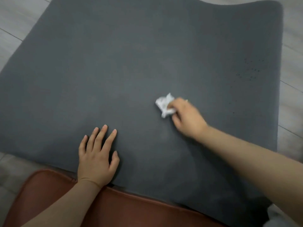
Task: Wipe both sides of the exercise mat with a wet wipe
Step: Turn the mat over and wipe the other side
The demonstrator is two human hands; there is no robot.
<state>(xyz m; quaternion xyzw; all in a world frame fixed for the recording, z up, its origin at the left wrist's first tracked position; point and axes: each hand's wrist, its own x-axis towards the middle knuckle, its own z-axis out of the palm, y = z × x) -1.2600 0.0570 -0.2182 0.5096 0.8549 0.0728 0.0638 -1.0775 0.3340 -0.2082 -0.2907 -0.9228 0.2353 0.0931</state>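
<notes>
While the wiping is going on, these are the points to watch:

Mat: the grey exercise mat [131,63] is lying flat on the pale wooden floor [14,18], with its near edge lying over a brown cushion [114,208]; the far edge is rising a little in a soft wave.

Right hand: the right hand [186,118] is pinching a crumpled white wet wipe [164,104] between the thumb and the curled fingers [176,119], and it is pressing the wipe on the mat right of the middle. The hand is blurred, so I judge it is moving in a stroke.

Left hand: the left hand [96,156] is resting flat on the mat near the near edge, its fingers straight and spread, holding nothing. It seems to be keeping the mat from sliding.

Step in hand: the person is wiping the upper side; the under side is not yet turned up, so I think the task is not more than half done.

How to do it well: the wipe is bunched into a small ball, so it is touching only a narrow strip. Opening it flatter under the palm would be covering more surface in each pass. Overlapping strokes, going from one long edge to the other, should be leaving no dry band.

Places to mind: small dark dots [250,69] are showing near the right edge; that part may be needing a firmer rub.

Risk: pushing hard toward the far edge may be wrinkling the mat, so the left hand should be pressing down.
</notes>
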